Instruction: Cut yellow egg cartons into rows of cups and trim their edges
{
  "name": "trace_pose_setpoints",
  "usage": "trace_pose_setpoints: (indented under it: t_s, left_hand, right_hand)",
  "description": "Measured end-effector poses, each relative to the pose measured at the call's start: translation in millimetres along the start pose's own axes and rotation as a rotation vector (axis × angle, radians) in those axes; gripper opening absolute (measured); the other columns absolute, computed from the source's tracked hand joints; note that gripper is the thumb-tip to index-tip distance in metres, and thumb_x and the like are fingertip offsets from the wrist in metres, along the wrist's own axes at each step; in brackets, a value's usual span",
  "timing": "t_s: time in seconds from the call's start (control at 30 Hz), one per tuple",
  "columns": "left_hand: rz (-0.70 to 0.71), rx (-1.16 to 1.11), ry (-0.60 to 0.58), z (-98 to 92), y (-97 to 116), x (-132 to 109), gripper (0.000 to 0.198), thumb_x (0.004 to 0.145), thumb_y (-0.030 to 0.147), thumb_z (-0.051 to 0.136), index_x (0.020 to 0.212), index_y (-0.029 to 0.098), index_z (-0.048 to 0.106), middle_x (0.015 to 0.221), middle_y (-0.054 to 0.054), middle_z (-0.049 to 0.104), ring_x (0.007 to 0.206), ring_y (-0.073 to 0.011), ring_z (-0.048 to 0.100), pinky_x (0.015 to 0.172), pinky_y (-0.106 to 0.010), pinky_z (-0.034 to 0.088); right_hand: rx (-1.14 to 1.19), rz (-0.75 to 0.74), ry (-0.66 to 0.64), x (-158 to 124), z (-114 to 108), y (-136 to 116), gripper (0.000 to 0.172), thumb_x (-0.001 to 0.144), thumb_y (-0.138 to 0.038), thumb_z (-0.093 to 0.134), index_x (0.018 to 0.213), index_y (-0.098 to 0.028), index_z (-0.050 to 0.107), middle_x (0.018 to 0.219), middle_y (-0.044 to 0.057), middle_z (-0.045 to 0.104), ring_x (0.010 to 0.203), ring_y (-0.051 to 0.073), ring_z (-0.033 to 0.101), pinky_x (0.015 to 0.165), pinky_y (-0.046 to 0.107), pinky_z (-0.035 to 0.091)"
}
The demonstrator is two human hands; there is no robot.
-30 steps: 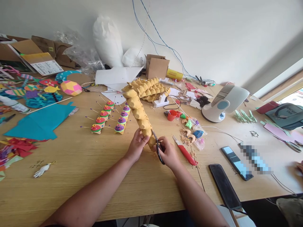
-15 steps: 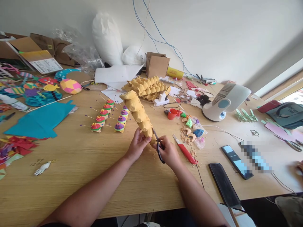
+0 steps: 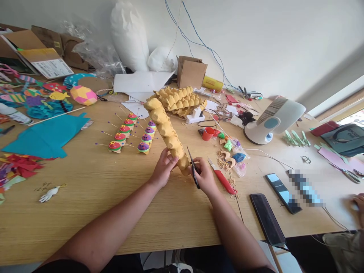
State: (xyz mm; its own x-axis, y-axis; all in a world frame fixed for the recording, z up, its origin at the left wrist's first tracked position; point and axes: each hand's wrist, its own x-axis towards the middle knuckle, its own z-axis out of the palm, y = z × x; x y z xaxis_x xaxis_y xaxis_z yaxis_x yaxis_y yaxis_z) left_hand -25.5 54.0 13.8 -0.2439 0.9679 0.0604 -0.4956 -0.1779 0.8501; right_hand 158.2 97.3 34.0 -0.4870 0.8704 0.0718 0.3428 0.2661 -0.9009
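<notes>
A long strip of yellow egg carton (image 3: 166,129) is tilted over the table, its far end up and to the left. My left hand (image 3: 165,168) grips its left edge near the lower end, thumb on top. In my right hand (image 3: 203,175) is a pair of black-handled scissors (image 3: 194,172), blades pointing away along the strip's right side. The blades look apart from the cardboard, while my right fingers seem to be at the strip's near end. Beyond my left hand stand two rows of painted carton caterpillars, one red and green (image 3: 122,133), one purple (image 3: 146,138).
More yellow egg cartons (image 3: 182,100) lie at the back beside a white power strip (image 3: 195,116). A red-handled knife (image 3: 223,181) is right of my right hand, near a red cup (image 3: 208,133). Phones (image 3: 267,218) and a white fan (image 3: 274,119) are farther right. Blue felt (image 3: 47,134) lies left.
The scissors have come away from the strip's right edge, their blades now upright beside it. The strip has shifted slightly, and the camera view has moved a little.
</notes>
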Motion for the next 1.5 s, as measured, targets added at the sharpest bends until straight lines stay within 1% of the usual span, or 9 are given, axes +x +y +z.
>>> trace_pose_setpoints:
  t_s: [0.2, 0.33, 0.47, 0.73, 0.87, 0.97, 1.2, 1.33, 1.5]
  left_hand:
    - [-0.056, -0.104, 0.082, -0.6, 2, 4, 0.051, 0.082, 0.045, 0.083, 0.121, 0.028, 0.056, 0.104, -0.001, 0.074, 0.090, -0.0178, 0.071, 0.076, -0.029, 0.054]
    - [-0.095, -0.214, 0.037, 0.9, 6, 5, 0.040, 0.085, 0.047, 0.080, 0.112, 0.024, 0.062, 0.098, -0.001, 0.070, 0.079, -0.0144, 0.065, 0.064, -0.024, 0.051]
    - [-0.148, -0.252, -0.007, 0.0, 8, 5, 0.036, 0.087, 0.049, 0.078, 0.107, 0.022, 0.064, 0.093, -0.001, 0.068, 0.076, -0.0139, 0.062, 0.060, -0.024, 0.049]
    - [-0.174, -0.267, 0.006, -4.2, 6, 6, 0.035, 0.086, 0.050, 0.078, 0.109, 0.024, 0.069, 0.097, -0.001, 0.070, 0.080, -0.0158, 0.064, 0.064, -0.026, 0.051]
    - [-0.197, -0.273, 0.021, -3.7, 5, 6, 0.034, 0.085, 0.051, 0.079, 0.103, 0.023, 0.071, 0.095, -0.002, 0.071, 0.080, -0.0163, 0.065, 0.064, -0.025, 0.053]
    - [-0.205, -0.254, -0.019, -2.8, 5, 5, 0.035, 0.088, 0.053, 0.076, 0.106, 0.023, 0.070, 0.097, -0.003, 0.072, 0.081, -0.0170, 0.066, 0.065, -0.026, 0.054]
    - [-0.223, -0.219, -0.165, 1.8, 6, 2, 0.038, 0.093, 0.053, 0.068, 0.109, 0.018, 0.069, 0.096, -0.007, 0.076, 0.081, -0.0202, 0.072, 0.069, -0.029, 0.057]
    - [-0.264, -0.221, -0.198, 3.1, 5, 2, 0.043, 0.095, 0.055, 0.065, 0.113, 0.016, 0.069, 0.103, -0.011, 0.078, 0.084, -0.0231, 0.075, 0.072, -0.032, 0.060]
    - [-0.260, -0.231, -0.258, 3.2, 6, 1, 0.048, 0.097, 0.055, 0.062, 0.126, 0.017, 0.067, 0.117, -0.013, 0.076, 0.100, -0.0249, 0.075, 0.080, -0.032, 0.060]
  right_hand:
    - [0.250, 0.052, 0.006, 6, -5, 3, 0.042, 0.087, -0.056, 0.070, 0.107, -0.026, 0.049, 0.067, -0.009, 0.039, 0.059, 0.012, 0.039, 0.055, 0.024, 0.030]
    - [0.401, 0.154, -0.001, 7, -6, 0, 0.049, 0.086, -0.065, 0.067, 0.109, -0.027, 0.045, 0.066, -0.010, 0.040, 0.054, 0.011, 0.035, 0.049, 0.023, 0.027]
    - [0.418, 0.160, -0.034, 7, -7, -1, 0.051, 0.087, -0.069, 0.064, 0.110, -0.027, 0.045, 0.068, -0.009, 0.042, 0.056, 0.012, 0.038, 0.050, 0.023, 0.031]
    - [0.229, 0.031, -0.008, 4, -10, -7, 0.044, 0.095, -0.060, 0.055, 0.122, -0.025, 0.050, 0.082, -0.002, 0.051, 0.074, 0.015, 0.051, 0.071, 0.029, 0.046]
    - [0.361, 0.094, -0.098, 4, -10, -11, 0.046, 0.085, -0.058, 0.071, 0.111, -0.026, 0.053, 0.084, -0.003, 0.054, 0.073, 0.014, 0.052, 0.070, 0.027, 0.047]
    - [0.446, 0.145, -0.147, 5, -8, -14, 0.052, 0.074, -0.054, 0.082, 0.106, -0.026, 0.053, 0.085, -0.003, 0.057, 0.075, 0.014, 0.053, 0.071, 0.027, 0.048]
    - [0.501, 0.196, -0.155, 1, 2, -15, 0.053, 0.071, -0.054, 0.083, 0.104, -0.026, 0.052, 0.083, -0.003, 0.055, 0.071, 0.013, 0.051, 0.069, 0.026, 0.046]
    - [0.580, 0.247, -0.132, -1, 3, -14, 0.054, 0.067, -0.047, 0.087, 0.105, -0.027, 0.054, 0.081, -0.004, 0.053, 0.072, 0.013, 0.050, 0.067, 0.025, 0.044]
    - [0.697, 0.260, -0.081, -1, 1, -15, 0.050, 0.067, -0.037, 0.089, 0.104, -0.027, 0.057, 0.084, -0.005, 0.055, 0.070, 0.011, 0.048, 0.062, 0.023, 0.040]
